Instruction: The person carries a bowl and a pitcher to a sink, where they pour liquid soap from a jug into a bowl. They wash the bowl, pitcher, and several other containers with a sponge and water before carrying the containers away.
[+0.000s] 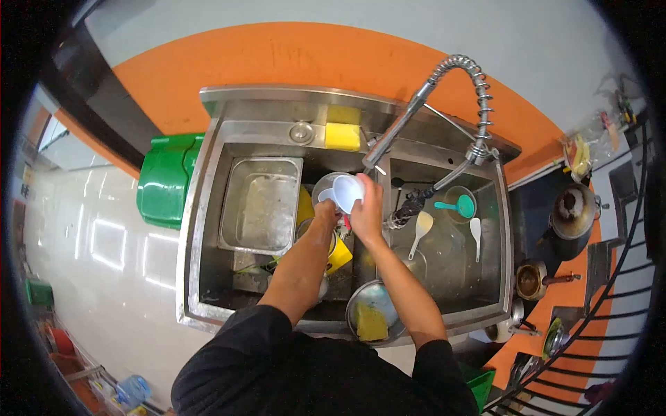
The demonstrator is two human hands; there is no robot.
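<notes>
My right hand [368, 209] is closed on the rim of a small white bowl [348, 193], which tilts over the left side of the sink divider. Close against the bowl's lower left is my left hand [325, 210], its fingers curled and partly hidden; a whitish edge shows beside them. Behind the hands sits a round metal bowl [322, 186]. Beneath my left forearm, a yellow container [338, 256] lies in the left basin. The spray faucet's nozzle [374, 154] hangs just above the white bowl.
A steel pan [260, 243] fills the left basin's far side. The right basin holds a rice paddle [420, 229], a white spoon [475, 239] and a teal ladle [463, 205]. A metal bowl with a yellow sponge [372, 324] sits at the front edge. A yellow block [343, 137] lies on the back ledge.
</notes>
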